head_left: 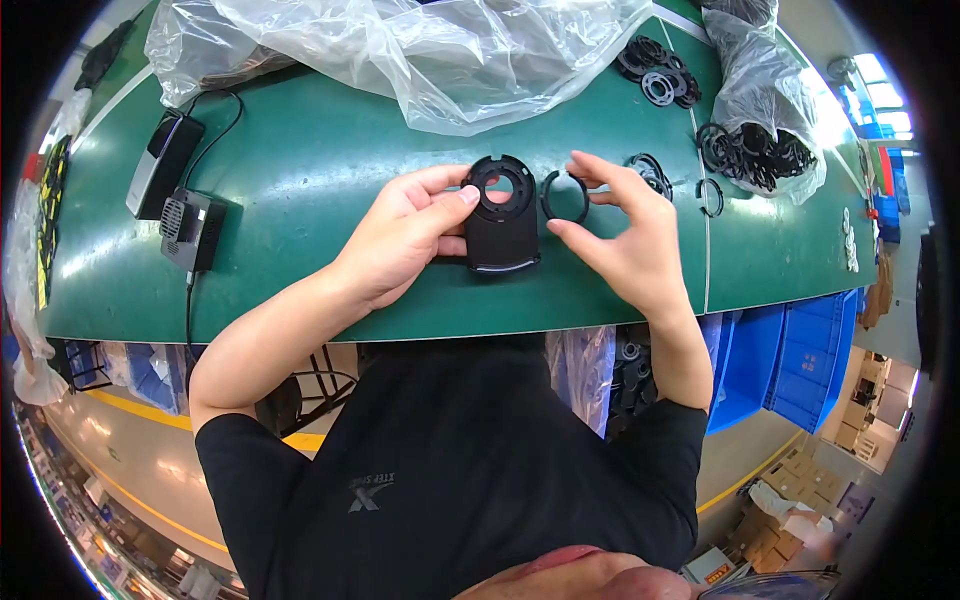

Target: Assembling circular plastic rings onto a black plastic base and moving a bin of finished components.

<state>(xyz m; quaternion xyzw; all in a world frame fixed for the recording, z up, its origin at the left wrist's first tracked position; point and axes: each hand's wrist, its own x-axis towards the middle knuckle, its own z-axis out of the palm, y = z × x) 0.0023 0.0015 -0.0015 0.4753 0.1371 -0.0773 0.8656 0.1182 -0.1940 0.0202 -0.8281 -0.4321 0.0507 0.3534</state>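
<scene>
Over the Green Tabletop, a Black Plate and a Split Ring Side by Side

Above the green tabletop (300, 190), the left hand (405, 235) is clamped on a black plastic plate (502, 225), thumb pressed on its upper left rim beside the round hole, the other fingers hidden behind it. The plate has a rounded top with a ring-shaped opening and a flat, broader lower part, and it faces the camera.

Just to the right of the plate, the right hand (625, 235) pinches a thin black split ring (565, 196) between fingertips and thumb; the ring stands just beside the plate's right edge, and whether the two touch cannot be told.

Farther right on the tabletop lie loose black rings (655, 172), and beyond them a clear bag of black rings (765, 130). A large crumpled clear plastic sheet (430, 55) covers the far side. On the left sit a black box with a vent (190, 228) and a grey-and-black device (162, 165), both cabled. Blue bins (790, 350) stand below the tabletop's right edge.
</scene>
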